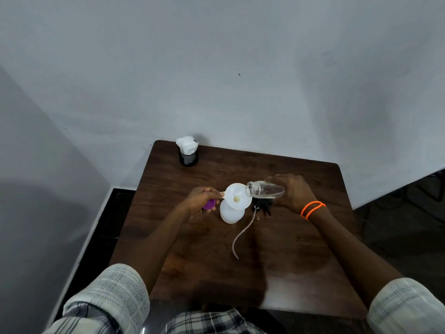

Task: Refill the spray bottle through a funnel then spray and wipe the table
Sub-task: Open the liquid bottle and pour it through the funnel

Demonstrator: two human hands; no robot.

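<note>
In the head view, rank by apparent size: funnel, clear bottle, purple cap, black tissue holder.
1. Clear bottle.
2. Funnel, close to the bottle; unsure.
3. Black tissue holder.
4. Purple cap, partly hidden by the left hand.

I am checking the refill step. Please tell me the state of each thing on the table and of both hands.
Clear bottle: uncapped, tipped on its side, mouth over the funnel.
Funnel: seated in the spray bottle.
Spray bottle: upright, open, head off.
Spray head: lying on the table, tube trailing.
Tissues: standing in the black cup.
Left hand: grip on the funnel tab.
Right hand: grip on the clear bottle.
</note>
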